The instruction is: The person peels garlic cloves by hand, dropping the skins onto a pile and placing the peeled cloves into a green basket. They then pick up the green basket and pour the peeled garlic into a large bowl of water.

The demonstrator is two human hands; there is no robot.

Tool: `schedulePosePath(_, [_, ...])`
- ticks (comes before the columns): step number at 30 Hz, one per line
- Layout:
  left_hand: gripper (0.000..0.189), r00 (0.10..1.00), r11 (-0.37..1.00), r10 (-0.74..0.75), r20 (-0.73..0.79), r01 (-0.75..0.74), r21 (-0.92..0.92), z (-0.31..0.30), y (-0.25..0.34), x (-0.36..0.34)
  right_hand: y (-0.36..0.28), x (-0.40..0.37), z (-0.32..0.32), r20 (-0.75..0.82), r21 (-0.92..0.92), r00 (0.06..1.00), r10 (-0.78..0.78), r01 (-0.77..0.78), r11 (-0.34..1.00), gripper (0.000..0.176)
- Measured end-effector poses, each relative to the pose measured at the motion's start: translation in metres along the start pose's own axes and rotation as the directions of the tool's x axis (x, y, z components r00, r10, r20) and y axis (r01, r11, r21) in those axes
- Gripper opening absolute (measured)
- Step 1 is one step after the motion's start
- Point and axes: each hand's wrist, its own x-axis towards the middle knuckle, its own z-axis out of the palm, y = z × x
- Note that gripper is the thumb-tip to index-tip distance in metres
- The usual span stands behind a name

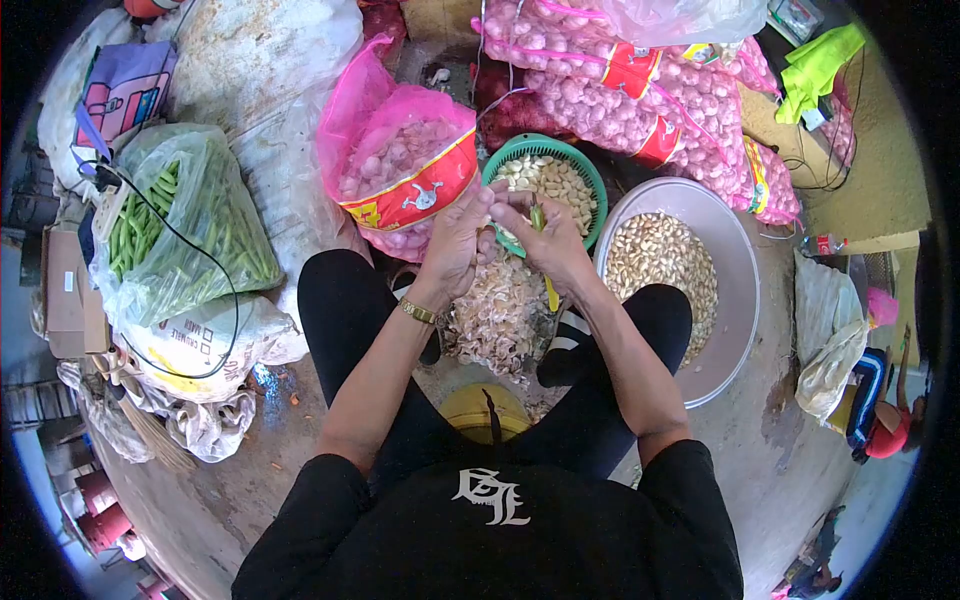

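Observation:
My left hand (453, 248), with a gold watch at the wrist, is closed in a pinch on a garlic clove, mostly hidden by the fingers. My right hand (552, 245) meets it at the fingertips, wrapped round a small knife (552, 294) with a yellow-green handle; its blade is not clearly visible. Just beyond the hands, a green plastic basket (602, 190) holds peeled garlic cloves (560, 185). Below the hands, a heap of garlic skins (495, 320) lies between my feet. A pink mesh bag (350, 110) of garlic stands open beyond my left hand.
To the right, a large pale basin (738, 320) contains unpeeled cloves (660, 265). Full mesh sacks of garlic (690, 130) are stacked behind. At left, a clear bag of green pods (215, 225) rests on a white sack (215, 345). A black cable (235, 290) hangs over them.

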Motion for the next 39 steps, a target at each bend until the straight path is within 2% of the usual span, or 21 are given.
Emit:
schedulePosePath(2, [0.051,0.999,0.998,-0.019,-0.051,0.016,-0.056,0.000,0.003,-0.001,0.004,0.000,0.006,0.033,-0.034,0.986,-0.161,0.162,0.986,0.018])
schedulePosePath(6, [0.052,0.998,0.996,-0.030,-0.057,0.025,-0.086,0.000,0.005,-0.004,0.010,0.006,0.005,0.089,-0.101,0.971,-0.221,0.230,0.968,0.018])
schedulePosePath(8, [0.051,0.998,0.995,-0.007,-0.057,0.001,-0.104,0.000,0.005,-0.005,0.003,0.005,0.005,0.060,0.064,0.989,0.138,-0.142,0.988,0.022])
schedulePosePath(9, [0.048,0.998,0.989,0.050,-0.032,-0.054,-0.136,0.001,0.007,-0.007,0.003,0.007,0.003,0.062,0.064,0.989,0.138,-0.142,0.988,0.022])
schedulePosePath(11, [0.045,0.994,0.980,0.108,-0.006,-0.108,-0.170,0.001,0.005,-0.007,0.005,0.010,-0.004,0.203,0.538,0.948,0.247,-0.319,0.781,0.027])
schedulePosePath(13, [0.039,0.989,0.989,0.148,-0.009,-0.148,-0.027,0.002,0.001,-0.006,0.008,0.010,-0.004,0.257,0.572,0.936,0.241,-0.348,0.743,0.029])
schedulePosePath(15, [0.037,0.988,0.986,0.151,-0.039,-0.153,-0.067,0.008,-0.002,-0.007,0.008,0.011,-0.004,0.314,0.600,0.921,0.231,-0.381,0.704,0.030])
schedulePosePath(18, [0.034,0.984,0.976,0.167,-0.058,-0.173,-0.133,0.006,-0.002,-0.009,0.003,0.009,-0.004,0.289,0.553,0.927,0.239,-0.366,0.748,0.028])
schedulePosePath(20, [0.034,0.981,0.968,0.188,-0.046,-0.193,-0.161,0.005,-0.002,-0.006,-0.013,0.006,-0.002,0.050,0.104,0.971,0.234,-0.238,0.966,0.025])
schedulePosePath(22, [0.035,0.903,0.903,0.421,-0.083,-0.408,0.132,0.009,0.005,-0.001,-0.005,0.010,-0.002,0.013,0.125,0.992,0.123,-0.124,0.984,0.025])
schedulePosePath(23, [0.035,0.904,0.904,0.419,-0.082,-0.407,0.131,0.005,0.006,0.000,0.002,0.012,-0.004,-0.027,0.141,1.000,0.014,-0.010,0.990,0.027])
schedulePosePath(24, [0.037,0.861,0.802,0.508,-0.030,-0.460,0.381,-0.002,0.008,-0.001,0.007,0.014,-0.009,-0.031,0.142,0.999,0.016,-0.011,0.990,0.027])
schedulePosePath(25, [0.040,0.814,0.635,0.579,0.047,-0.486,0.601,-0.006,0.009,-0.001,0.010,0.018,-0.016,0.020,-0.004,0.998,-0.063,0.063,0.998,0.029])
schedulePosePath(26, [0.040,0.814,0.635,0.579,0.048,-0.486,0.600,-0.007,0.007,-0.001,0.013,0.020,-0.021,0.084,-0.146,0.988,-0.133,0.144,0.979,0.031])
schedulePosePath(29, [0.036,0.805,0.666,0.593,0.020,-0.505,0.549,-0.002,0.012,-0.005,-0.001,0.017,-0.021,0.072,-0.298,0.981,-0.181,0.194,0.935,0.033])
schedulePosePath(30, [0.032,0.906,0.852,0.422,-0.019,-0.389,0.350,-0.003,0.015,-0.009,0.001,0.018,-0.022,0.070,-0.298,0.981,-0.181,0.194,0.935,0.033])
schedulePosePath(31, [0.028,0.973,0.965,0.231,-0.013,-0.227,0.131,-0.002,0.018,-0.012,0.005,0.019,-0.022,0.065,-0.402,0.940,-0.334,0.331,0.854,0.032])
schedulePosePath(32, [0.028,0.973,0.965,0.231,-0.013,-0.227,0.131,0.001,0.020,-0.014,0.007,0.020,-0.022,0.079,-0.500,0.875,-0.477,0.449,0.741,0.032])
schedulePosePath(35, [0.022,0.990,0.994,0.080,-0.112,-0.088,-0.066,0.002,0.020,-0.015,0.005,0.017,-0.024,0.173,-0.629,0.851,-0.495,0.483,0.610,0.031])
schedulePosePath(37, [0.023,0.995,0.947,-0.096,0.031,0.101,-0.306,-0.009,0.016,-0.011,0.002,0.016,-0.021,0.179,-0.619,0.870,-0.459,0.462,0.635,0.030])
schedulePosePath(39, [0.024,0.989,0.920,-0.145,0.029,0.146,-0.363,-0.012,0.011,-0.009,0.002,0.016,-0.021,0.185,-0.611,0.887,-0.422,0.440,0.658,0.028])
